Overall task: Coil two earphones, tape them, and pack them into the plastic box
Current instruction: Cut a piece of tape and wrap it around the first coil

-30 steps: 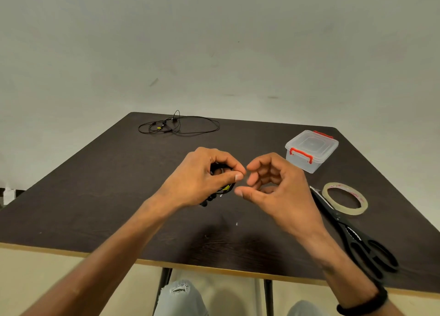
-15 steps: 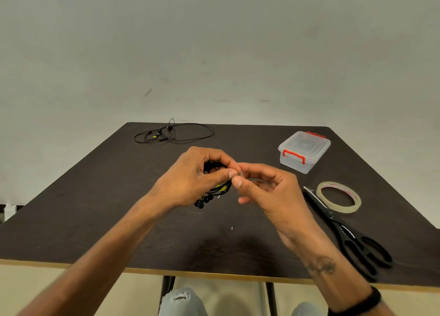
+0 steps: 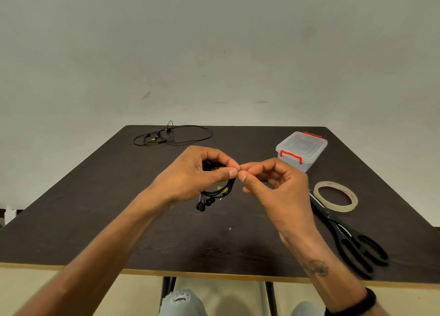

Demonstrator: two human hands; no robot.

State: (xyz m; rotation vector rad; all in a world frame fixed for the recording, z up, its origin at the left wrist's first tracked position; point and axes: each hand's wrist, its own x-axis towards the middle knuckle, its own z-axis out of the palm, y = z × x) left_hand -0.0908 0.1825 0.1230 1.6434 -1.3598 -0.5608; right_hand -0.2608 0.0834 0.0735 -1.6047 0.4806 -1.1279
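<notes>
Taping of first black coiled earphone bundle (image 3: 217, 192), gripped in curled left hand (image 3: 190, 175) above dark wooden table (image 3: 95, 208).
Right hand (image 3: 273, 184) fingertips pressed together at coil's edge, presumably on clear tape, itself not discernible. Risks: coil springing loose if grip slackens; tape folding onto itself. Second loose black earphone (image 3: 171, 136) uncoiled at far edge; clear red-latched plastic box (image 3: 301, 149) closed.

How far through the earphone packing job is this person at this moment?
Done: one earphone is coiled, gripped in the left hand. In hand: the right hand pinches at the coil's edge, apparently taping; the tape piece is too small to confirm. Left: the second earphone lies uncoiled at the far edge, and the plastic box is closed.
</notes>
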